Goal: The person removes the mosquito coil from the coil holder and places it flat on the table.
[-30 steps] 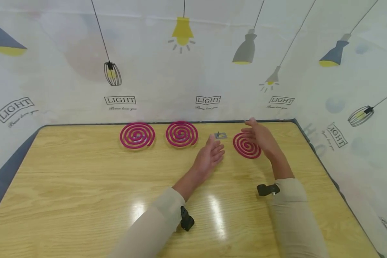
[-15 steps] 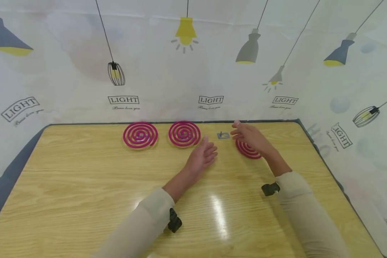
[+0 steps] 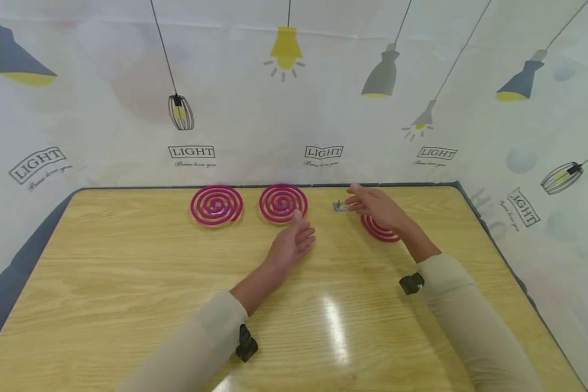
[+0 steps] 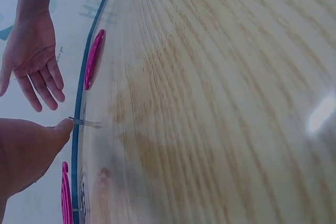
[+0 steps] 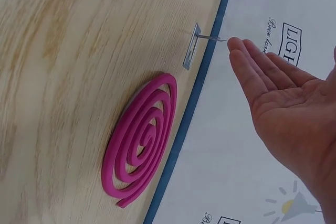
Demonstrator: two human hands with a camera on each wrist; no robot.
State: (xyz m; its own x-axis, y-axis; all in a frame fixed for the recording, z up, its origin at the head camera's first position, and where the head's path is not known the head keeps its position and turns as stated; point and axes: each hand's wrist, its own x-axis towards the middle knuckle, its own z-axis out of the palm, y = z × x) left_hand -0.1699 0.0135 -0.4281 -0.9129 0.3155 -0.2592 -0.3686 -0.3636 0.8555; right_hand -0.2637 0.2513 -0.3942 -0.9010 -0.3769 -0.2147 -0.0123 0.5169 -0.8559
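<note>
My left hand (image 3: 286,247) is held over the table with its fingers extended, holding nothing. In the head view its thumb overlaps the near edge of the middle mosquito coil (image 3: 280,200). My right hand (image 3: 379,209), also empty with fingers straight, hovers above the right-hand mosquito coil (image 5: 148,137), which lies flat on the wood. Just beyond its fingertips stands a small metal coil stand (image 5: 193,48) with an upright prong. Farther left is another magenta mosquito coil (image 3: 216,204). This one and the middle coil sit raised on metal stands.
The wood-grain table (image 3: 142,283) ends at a dark strip along the back. Behind it and on the right rises a white wall covering (image 3: 245,109) printed with lamps. Black wrist cameras are strapped to both sleeves.
My left hand has drawn back to the left, away from the bare stand. My right hand has shifted left, so it now covers part of the flat coil and reaches toward the stand.
</note>
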